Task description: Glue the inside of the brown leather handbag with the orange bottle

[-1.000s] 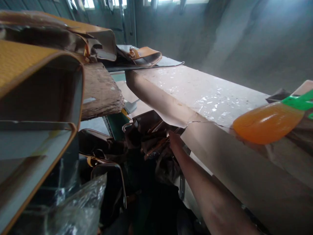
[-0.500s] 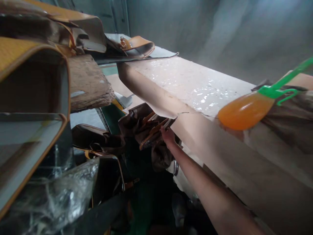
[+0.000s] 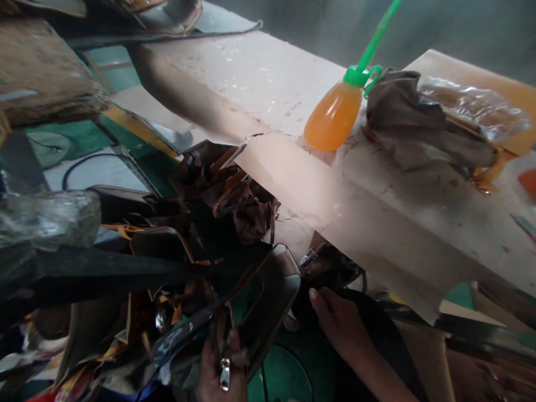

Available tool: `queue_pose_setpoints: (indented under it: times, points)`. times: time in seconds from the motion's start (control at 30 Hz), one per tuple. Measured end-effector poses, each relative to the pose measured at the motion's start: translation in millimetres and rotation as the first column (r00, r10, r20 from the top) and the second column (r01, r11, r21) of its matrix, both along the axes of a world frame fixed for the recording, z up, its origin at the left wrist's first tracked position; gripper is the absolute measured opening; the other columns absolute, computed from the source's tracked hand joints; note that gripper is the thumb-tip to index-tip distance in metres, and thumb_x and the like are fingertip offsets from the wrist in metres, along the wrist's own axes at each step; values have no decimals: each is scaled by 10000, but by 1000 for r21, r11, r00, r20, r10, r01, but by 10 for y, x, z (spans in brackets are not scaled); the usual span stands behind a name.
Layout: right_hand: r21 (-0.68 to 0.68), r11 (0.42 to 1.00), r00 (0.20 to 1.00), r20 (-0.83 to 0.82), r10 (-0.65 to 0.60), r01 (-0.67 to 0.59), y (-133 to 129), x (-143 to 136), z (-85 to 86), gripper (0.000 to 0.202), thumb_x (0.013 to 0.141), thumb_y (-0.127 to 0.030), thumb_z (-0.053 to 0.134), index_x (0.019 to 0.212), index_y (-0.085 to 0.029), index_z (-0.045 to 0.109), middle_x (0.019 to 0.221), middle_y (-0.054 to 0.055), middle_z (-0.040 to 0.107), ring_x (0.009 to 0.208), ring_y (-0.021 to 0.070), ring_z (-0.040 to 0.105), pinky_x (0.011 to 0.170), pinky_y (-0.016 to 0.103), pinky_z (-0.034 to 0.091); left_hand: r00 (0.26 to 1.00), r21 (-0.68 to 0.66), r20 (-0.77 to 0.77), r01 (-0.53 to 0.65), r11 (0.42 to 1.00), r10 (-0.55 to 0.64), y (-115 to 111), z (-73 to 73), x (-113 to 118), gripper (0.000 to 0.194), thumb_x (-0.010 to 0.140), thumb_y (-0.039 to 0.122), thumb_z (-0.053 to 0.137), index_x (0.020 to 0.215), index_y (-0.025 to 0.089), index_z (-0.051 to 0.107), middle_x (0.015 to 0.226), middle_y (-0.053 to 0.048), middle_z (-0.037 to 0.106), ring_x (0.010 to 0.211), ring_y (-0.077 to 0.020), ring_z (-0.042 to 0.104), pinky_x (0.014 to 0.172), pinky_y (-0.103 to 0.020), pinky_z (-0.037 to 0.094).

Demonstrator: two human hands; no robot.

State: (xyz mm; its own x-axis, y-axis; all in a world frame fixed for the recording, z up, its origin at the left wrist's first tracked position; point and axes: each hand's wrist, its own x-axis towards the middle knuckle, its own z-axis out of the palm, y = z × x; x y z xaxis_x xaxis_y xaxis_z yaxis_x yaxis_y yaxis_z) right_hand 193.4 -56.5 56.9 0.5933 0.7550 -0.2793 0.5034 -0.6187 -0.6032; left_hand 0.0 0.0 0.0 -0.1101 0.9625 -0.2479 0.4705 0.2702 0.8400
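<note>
A paper-covered desk (image 3: pixel 268 72) with leather bag parts heaped below its edge.
At 6 o'clock the left hand (image 3: pixel 221 371) has its fingers closed on a brown bag panel (image 3: pixel 268 296) by its strap and metal clasp; the right hand (image 3: pixel 341 324), at 5 o'clock, rests loosely open on dark pieces beside it. The panel looks light and fairly stiff, best gripped at its rim. An orange squeeze bottle (image 3: pixel 333 114) stands at 1 o'clock.

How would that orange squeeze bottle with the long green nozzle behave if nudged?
The orange bottle leans tilted on the paper-covered table; its rounded body would probably roll. The thin green nozzle makes it look tip-prone. It seems soft plastic, likely squeezable.
</note>
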Motion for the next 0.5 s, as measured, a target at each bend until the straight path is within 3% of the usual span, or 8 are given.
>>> queue_pose_setpoints:
  times: [0.1, 0.27, 0.5]
  points:
    - [-97, 995, 995, -100, -22, 13, 55, -55, -35, 458, 841, -517, 308, 543, -201, 452, 464, -3, 495, 461, 133, 512, 460, 226, 326, 992, 72, 127, -3, 997, -6, 48, 88, 258, 348, 745, 388, 548, 1038, 202, 564, 898, -33, 637, 817, -170, 596, 686, -232, 474]
    - [-193, 978, 966, -228, -123, 79, 164, 58, -155, 508, 814, -530, 338, 469, -188, 486, 406, 19, 515, 383, 125, 516, 415, 220, 350, 937, 150, 321, 92, 984, -136, 64, 208, 743, 328, 800, 294, 501, 1112, 194, 509, 1114, -59, 570, 994, -161, 552, 825, -221, 448]
    - [-152, 974, 939, -275, -207, 170, 108, 529, -439, 502, 802, -559, 347, 501, -181, 484, 379, -17, 472, 328, 98, 464, 374, 215, 340, 851, 188, 468, 170, 968, -240, 84, 64, 1208, 272, 810, 246, 492, 1062, 144, 506, 1091, -74, 574, 1043, -161, 522, 880, -228, 424]
